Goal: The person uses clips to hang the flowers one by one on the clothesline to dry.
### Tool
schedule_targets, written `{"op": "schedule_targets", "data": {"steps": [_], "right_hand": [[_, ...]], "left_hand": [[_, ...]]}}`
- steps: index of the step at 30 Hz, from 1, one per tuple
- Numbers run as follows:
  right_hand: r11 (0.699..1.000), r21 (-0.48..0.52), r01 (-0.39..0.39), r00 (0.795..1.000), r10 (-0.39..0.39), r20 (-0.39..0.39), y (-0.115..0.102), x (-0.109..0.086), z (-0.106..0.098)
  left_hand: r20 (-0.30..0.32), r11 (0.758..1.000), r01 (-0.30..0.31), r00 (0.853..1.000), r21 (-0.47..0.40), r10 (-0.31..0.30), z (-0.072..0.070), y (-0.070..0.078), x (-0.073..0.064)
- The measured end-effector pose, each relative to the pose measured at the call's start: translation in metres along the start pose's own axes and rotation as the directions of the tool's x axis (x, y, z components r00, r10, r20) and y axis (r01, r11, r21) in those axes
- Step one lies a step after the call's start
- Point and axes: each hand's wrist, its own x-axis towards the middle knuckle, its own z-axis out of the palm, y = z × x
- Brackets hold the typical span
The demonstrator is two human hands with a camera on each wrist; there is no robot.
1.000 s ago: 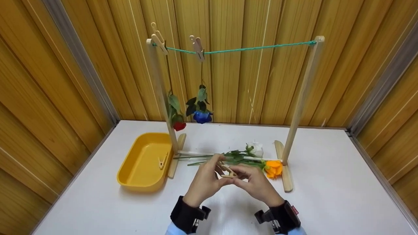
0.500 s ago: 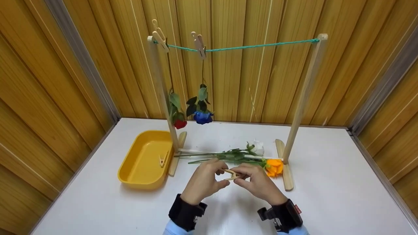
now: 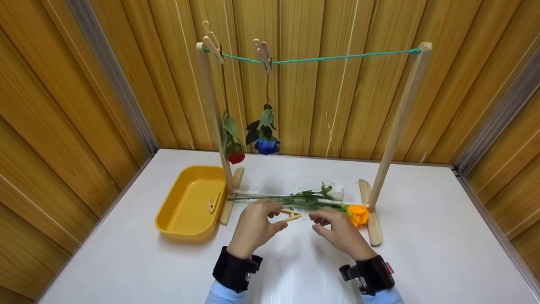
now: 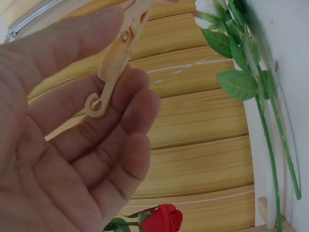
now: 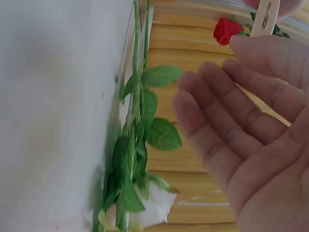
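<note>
My left hand (image 3: pixel 256 228) pinches a light wooden clothespin (image 3: pixel 292 216) between thumb and fingers. Up close in the left wrist view, the clothespin (image 4: pixel 115 60) shows its spring and a hooked handle end. My right hand (image 3: pixel 342 234) is held just to the right of it, fingers loosely bent around nothing. Behind both hands, a white rose (image 3: pixel 335 190) and an orange rose (image 3: pixel 358 215) lie with their green stems across the stand's bottom bar. A red rose (image 3: pixel 236 158) and a blue rose (image 3: pixel 267 145) hang upside down from the green cord (image 3: pixel 337 58), each clipped by a clothespin.
A wooden stand with a left post (image 3: pixel 215 114) and a right post (image 3: pixel 398 122) carries the cord. To its left sits a yellow tray (image 3: pixel 168 230) with another clothespin (image 3: pixel 214 203) inside. Wood-patterned panels (image 3: pixel 312 105) enclose the white table (image 3: pixel 430 253).
My right hand has let go of the clothespin and drawn off to the right. The clothespin stays in my left hand, which has shifted slightly left and up.
</note>
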Motion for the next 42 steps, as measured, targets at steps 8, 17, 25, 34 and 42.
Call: {"op": "schedule_targets", "data": {"steps": [8,17,25,34,42], "right_hand": [[0.974,-0.149,-0.168,0.976,0.144,-0.162,0.016,0.0,-0.009],[0.942,-0.207,-0.263,0.965,0.26,-0.044,0.03,0.001,-0.012],[0.918,-0.257,-0.302,0.949,0.314,0.005,0.028,0.0,-0.012],[0.883,-0.303,-0.357,0.924,0.381,0.022,0.018,-0.003,-0.016],[0.858,-0.345,-0.38,0.916,0.401,-0.01,0.006,-0.004,-0.015]], "left_hand": [[-0.137,0.998,0.055,0.989,-0.025,-0.058,-0.008,-0.007,-0.001],[-0.165,0.996,0.082,0.982,-0.041,-0.088,-0.012,-0.009,0.002],[-0.164,0.994,0.087,0.982,-0.064,-0.096,-0.013,-0.01,0.002],[-0.18,0.997,0.062,0.981,-0.041,-0.069,-0.012,-0.012,0.002],[-0.181,0.997,0.07,0.981,-0.035,-0.075,-0.012,-0.013,0.001]]}}
